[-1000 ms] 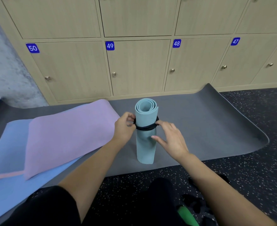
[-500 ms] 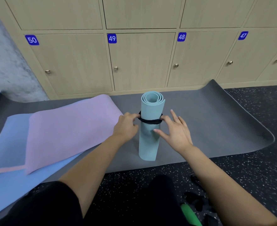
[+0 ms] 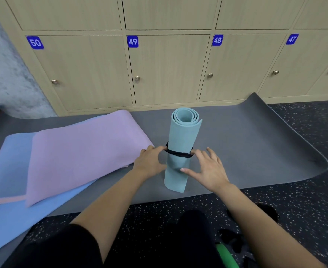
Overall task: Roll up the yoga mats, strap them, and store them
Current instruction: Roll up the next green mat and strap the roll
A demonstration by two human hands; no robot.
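Lilac foam mat (image 3: pixel 82 151) lies flat, left. Left hand (image 3: pixel 149 163) pinches black elastic strap (image 3: pixel 178 153) ringing upright rolled teal foam mat (image 3: pixel 182 132) on grey floor mat (image 3: pixel 256 142). Right hand (image 3: pixel 210 170): forefinger hooks strap, other fingers spread, thumb on roll.

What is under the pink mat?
A blue mat lies under the pink mat, and both overlap a grey mat. The pink mat covers how far the blue one runs beneath it; anything else there is hidden.

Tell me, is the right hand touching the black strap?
Touching. In the head view the right hand hooks the black strap beside the rolled mat.
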